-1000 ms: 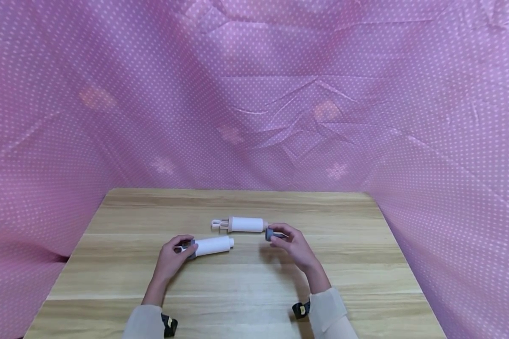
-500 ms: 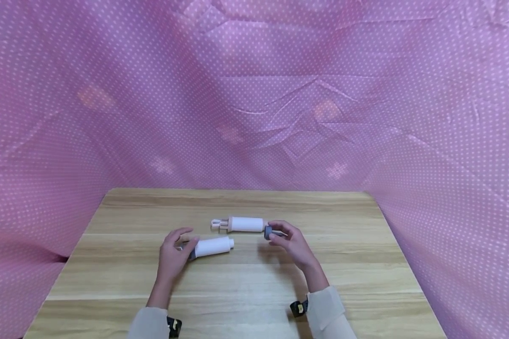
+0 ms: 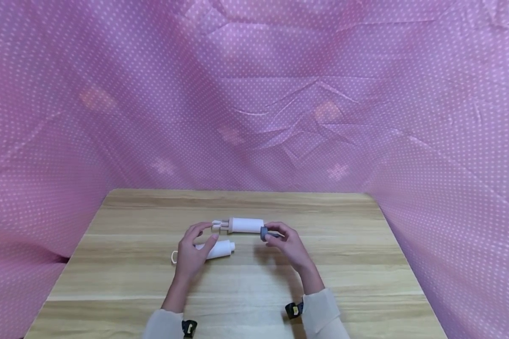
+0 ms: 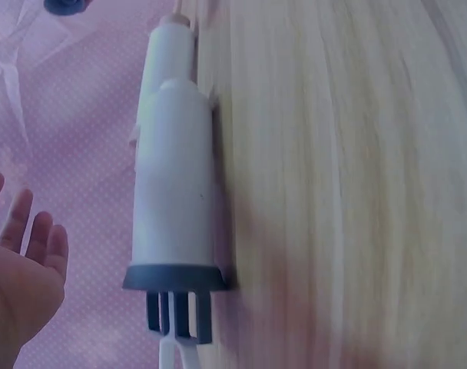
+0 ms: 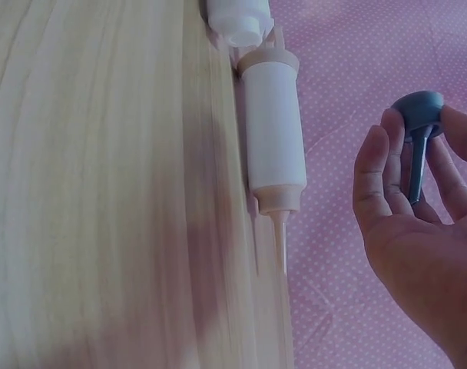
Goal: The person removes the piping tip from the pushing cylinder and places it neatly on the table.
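Observation:
My right hand [image 3: 293, 247] pinches a dark grey nozzle [image 5: 418, 111] by its round cap, its thin stem pointing toward the palm in the right wrist view. Over the nearer white syringe [image 3: 221, 249] hovers my left hand [image 3: 189, 256], fingers spread and relaxed. The left wrist view shows that hand apart from the syringe, whose dark grey collar [image 4: 176, 277] and white pull handle are at one end. Its other end has a bare white neck. Behind it lies a second white syringe [image 3: 247, 225] with beige ends; its beige nozzle [image 5: 279, 231] is on.
Both syringes lie on their sides on a wooden table [image 3: 254, 292]. Pink dotted cloth [image 3: 254, 117] hangs behind the table and along its sides. A black wrist camera [image 3: 294, 310] sits at the right cuff, another [image 3: 189, 328] at the left.
My left hand has let go of the nearer syringe's collar and moved right and up over its barrel. My right hand has shifted slightly left, still holding the nozzle.

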`<state>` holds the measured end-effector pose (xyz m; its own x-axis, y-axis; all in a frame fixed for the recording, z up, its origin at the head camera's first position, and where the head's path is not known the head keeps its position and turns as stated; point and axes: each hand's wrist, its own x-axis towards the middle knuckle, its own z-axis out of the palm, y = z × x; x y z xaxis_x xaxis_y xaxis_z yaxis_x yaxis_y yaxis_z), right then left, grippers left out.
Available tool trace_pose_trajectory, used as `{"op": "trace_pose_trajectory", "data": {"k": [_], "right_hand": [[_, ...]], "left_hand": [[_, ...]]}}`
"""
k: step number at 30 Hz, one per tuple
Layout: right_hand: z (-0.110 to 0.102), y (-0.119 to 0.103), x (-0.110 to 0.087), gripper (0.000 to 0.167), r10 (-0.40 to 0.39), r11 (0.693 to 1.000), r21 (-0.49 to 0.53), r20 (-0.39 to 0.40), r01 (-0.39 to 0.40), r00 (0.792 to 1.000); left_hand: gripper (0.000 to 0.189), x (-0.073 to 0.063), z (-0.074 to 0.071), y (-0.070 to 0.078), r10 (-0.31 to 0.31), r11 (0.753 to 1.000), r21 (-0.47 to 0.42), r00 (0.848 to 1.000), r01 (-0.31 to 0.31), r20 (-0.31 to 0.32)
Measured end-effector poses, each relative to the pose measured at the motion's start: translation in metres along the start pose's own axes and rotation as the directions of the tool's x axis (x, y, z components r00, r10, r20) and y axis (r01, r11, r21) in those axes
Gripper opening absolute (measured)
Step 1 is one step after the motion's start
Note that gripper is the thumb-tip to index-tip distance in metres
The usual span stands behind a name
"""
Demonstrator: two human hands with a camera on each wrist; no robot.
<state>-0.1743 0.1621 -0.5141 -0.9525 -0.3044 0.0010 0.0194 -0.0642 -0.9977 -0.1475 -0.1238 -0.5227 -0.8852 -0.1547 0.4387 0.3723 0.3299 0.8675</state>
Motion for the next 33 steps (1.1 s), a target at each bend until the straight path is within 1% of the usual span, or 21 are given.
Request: {"op": "trace_pose_trajectory", "data": {"k": [1,3,5,7,8,11,13,15,19,22,25,29,33], "right_hand": [[0.000,0.000,0.000,0.035,-0.002,1.000,-0.001,-0.002,0.002,1.000],[0.002,0.000,0.001,0.035,-0.007,1.000,-0.004,-0.006,0.007,1.000],[0.004,0.000,0.000,0.035,-0.009,1.000,0.001,-0.012,0.009,1.000],[0.007,0.001,0.000,0.036,-0.012,1.000,0.006,-0.015,0.012,1.000],[0.009,0.001,0.000,0.036,-0.014,1.000,0.008,-0.015,0.014,1.000],[0.013,0.003,0.000,0.036,-0.022,1.000,0.011,-0.010,0.023,1.000],[0.016,0.003,0.000,0.036,-0.026,1.000,0.011,-0.008,0.026,1.000],[0.019,0.004,0.001,0.037,-0.026,1.000,0.012,-0.007,0.026,1.000],[0.025,0.004,0.001,0.036,-0.019,1.000,0.016,-0.014,0.019,1.000],[0.030,0.005,0.002,0.035,-0.019,1.000,0.018,-0.027,0.019,0.999],[0.035,0.008,0.003,0.035,-0.016,1.000,0.005,-0.041,0.017,0.999],[0.040,0.010,0.003,0.035,-0.018,1.000,-0.013,-0.045,0.017,0.999],[0.042,0.010,0.002,0.034,-0.022,1.000,0.002,-0.044,0.022,0.999]], "left_hand": [[0.032,0.000,0.002,0.003,0.004,1.000,-0.012,1.000,-0.004,0.005],[0.031,0.000,0.004,0.016,0.016,0.999,-0.041,1.000,-0.016,0.012],[0.031,-0.002,0.007,0.028,0.000,0.997,-0.074,1.000,0.001,0.021],[0.031,-0.005,0.012,0.032,-0.023,0.995,-0.094,0.999,0.026,0.033],[0.031,-0.007,0.015,0.030,-0.029,0.994,-0.106,0.999,0.033,0.038],[0.034,-0.012,0.026,0.015,-0.061,0.989,-0.133,0.996,0.069,0.066],[0.036,-0.013,0.031,0.009,-0.084,0.983,-0.156,0.992,0.098,0.089],[0.038,-0.014,0.034,0.008,-0.111,0.970,-0.201,0.986,0.134,0.122],[0.042,-0.014,0.037,0.012,-0.165,0.937,-0.278,0.971,0.210,0.175],[0.045,-0.015,0.040,0.014,-0.185,0.921,-0.306,0.962,0.240,0.198],[0.045,-0.016,0.045,0.014,-0.191,0.917,-0.311,0.960,0.248,0.203],[0.044,-0.018,0.053,0.011,-0.179,0.923,-0.307,0.964,0.234,0.198],[0.044,-0.020,0.059,0.010,-0.168,0.920,-0.319,0.964,0.229,0.208]]}}
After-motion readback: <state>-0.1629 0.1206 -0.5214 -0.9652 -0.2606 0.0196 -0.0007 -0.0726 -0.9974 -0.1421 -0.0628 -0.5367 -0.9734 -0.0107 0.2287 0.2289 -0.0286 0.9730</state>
